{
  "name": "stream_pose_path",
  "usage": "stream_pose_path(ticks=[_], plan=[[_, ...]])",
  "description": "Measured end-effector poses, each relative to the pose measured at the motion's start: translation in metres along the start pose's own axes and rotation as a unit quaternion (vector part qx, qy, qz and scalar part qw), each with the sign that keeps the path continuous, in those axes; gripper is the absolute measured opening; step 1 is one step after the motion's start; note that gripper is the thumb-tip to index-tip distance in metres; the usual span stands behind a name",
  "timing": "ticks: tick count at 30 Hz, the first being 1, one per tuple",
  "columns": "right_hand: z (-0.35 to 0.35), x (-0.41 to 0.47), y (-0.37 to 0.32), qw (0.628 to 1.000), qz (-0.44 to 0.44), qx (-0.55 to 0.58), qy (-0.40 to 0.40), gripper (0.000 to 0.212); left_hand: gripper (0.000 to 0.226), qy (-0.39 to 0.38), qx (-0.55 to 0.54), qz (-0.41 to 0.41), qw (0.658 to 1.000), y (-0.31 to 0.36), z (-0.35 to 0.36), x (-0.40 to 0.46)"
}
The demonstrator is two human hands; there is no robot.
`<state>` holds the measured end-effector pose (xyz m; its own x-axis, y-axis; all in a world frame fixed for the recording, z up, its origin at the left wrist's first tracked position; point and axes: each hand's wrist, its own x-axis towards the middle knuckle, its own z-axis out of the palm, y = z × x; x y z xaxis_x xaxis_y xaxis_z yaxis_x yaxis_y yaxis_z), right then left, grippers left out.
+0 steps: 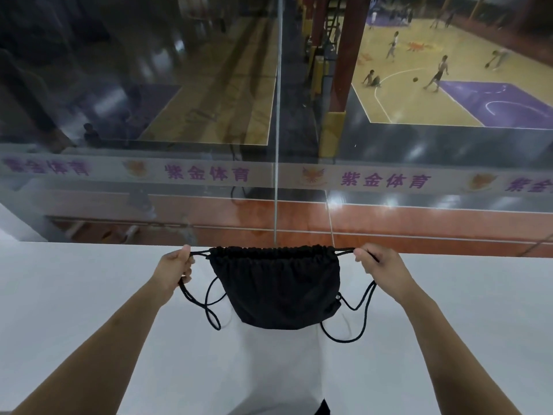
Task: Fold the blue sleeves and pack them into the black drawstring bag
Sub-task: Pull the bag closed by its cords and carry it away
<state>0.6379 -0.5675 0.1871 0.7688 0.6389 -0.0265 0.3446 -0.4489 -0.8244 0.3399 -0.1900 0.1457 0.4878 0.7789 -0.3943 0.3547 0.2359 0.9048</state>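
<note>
The black drawstring bag (276, 290) hangs in the air over the white table (74, 295), its gathered mouth pulled tight along the top. My left hand (175, 266) grips the black cord at the bag's left side. My right hand (380, 268) grips the cord at the right side. Both cords stretch taut from the mouth to my fists. Loose loops of cord (356, 322) dangle below each hand and beside the bag. No blue sleeves show anywhere in view.
A glass wall (276, 115) stands right behind the table's far edge, with a strip of purple lettering across it. Beyond the glass lies a basketball court with people playing. A dark object (321, 408) shows at the bottom edge.
</note>
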Motion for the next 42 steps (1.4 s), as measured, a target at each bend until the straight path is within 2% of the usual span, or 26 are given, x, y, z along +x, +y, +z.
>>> stream_pose_path(ticks=[3, 6, 9, 13, 15, 17, 19, 22, 24, 28, 30, 32, 34, 36, 41, 42], plan=[[0.001, 0.0, -0.007, 0.999, 0.002, 0.039, -0.012, 0.03, 0.034, -0.099, 0.044, 0.03, 0.994, 0.001, 0.007, -0.011], [0.003, -0.001, -0.011, 0.999, -0.003, 0.035, -0.029, 0.027, 0.032, -0.177, 0.126, 0.088, 0.972, 0.004, 0.013, -0.021], [0.008, -0.003, -0.012, 0.998, -0.004, 0.029, -0.048, 0.025, 0.015, -0.218, 0.168, 0.124, 0.953, 0.002, 0.018, -0.023], [0.013, -0.007, -0.016, 0.993, 0.009, 0.077, -0.088, 0.015, 0.014, -0.214, 0.198, 0.153, 0.944, 0.002, 0.023, -0.019], [0.015, -0.009, -0.019, 0.99, 0.01, 0.093, -0.108, 0.021, 0.01, -0.197, 0.196, 0.158, 0.948, 0.003, 0.027, -0.021], [0.017, -0.009, -0.023, 0.986, 0.003, 0.1, -0.132, 0.025, 0.017, -0.164, 0.179, 0.163, 0.956, 0.005, 0.034, -0.021], [0.02, -0.009, -0.027, 0.982, 0.001, 0.104, -0.16, 0.018, 0.02, -0.123, 0.154, 0.155, 0.968, 0.008, 0.041, -0.023], [0.024, -0.007, -0.031, 0.981, -0.005, 0.03, -0.19, 0.041, 0.02, -0.109, 0.106, 0.138, 0.979, 0.013, 0.051, -0.029], [0.03, -0.005, -0.035, 0.98, -0.009, -0.036, -0.195, 0.046, 0.013, -0.125, 0.089, 0.136, 0.979, 0.015, 0.056, -0.032], [0.038, -0.004, -0.037, 0.975, -0.035, -0.133, -0.177, 0.029, 0.007, -0.174, 0.084, 0.122, 0.973, 0.022, 0.059, -0.032], [0.036, -0.003, -0.039, 0.967, -0.057, -0.197, -0.152, 0.019, 0.018, -0.203, 0.092, 0.115, 0.968, 0.026, 0.057, -0.03], [0.032, 0.002, -0.04, 0.959, -0.061, -0.243, -0.131, 0.023, 0.026, -0.198, 0.143, 0.138, 0.96, 0.03, 0.054, -0.025], [0.027, 0.007, -0.04, 0.959, -0.044, -0.253, -0.12, 0.021, 0.025, -0.152, 0.245, 0.181, 0.94, 0.035, 0.05, -0.018], [0.023, 0.013, -0.038, 0.965, -0.02, -0.234, -0.119, 0.015, 0.02, -0.121, 0.345, 0.209, 0.907, 0.042, 0.047, -0.013], [0.012, 0.021, -0.036, 0.964, -0.025, -0.21, -0.162, 0.008, 0.033, -0.124, 0.526, 0.202, 0.817, 0.06, 0.044, -0.005], [0.008, 0.022, -0.035, 0.961, -0.033, -0.21, -0.176, 0.014, 0.039, -0.123, 0.556, 0.207, 0.796, 0.064, 0.042, -0.004]])
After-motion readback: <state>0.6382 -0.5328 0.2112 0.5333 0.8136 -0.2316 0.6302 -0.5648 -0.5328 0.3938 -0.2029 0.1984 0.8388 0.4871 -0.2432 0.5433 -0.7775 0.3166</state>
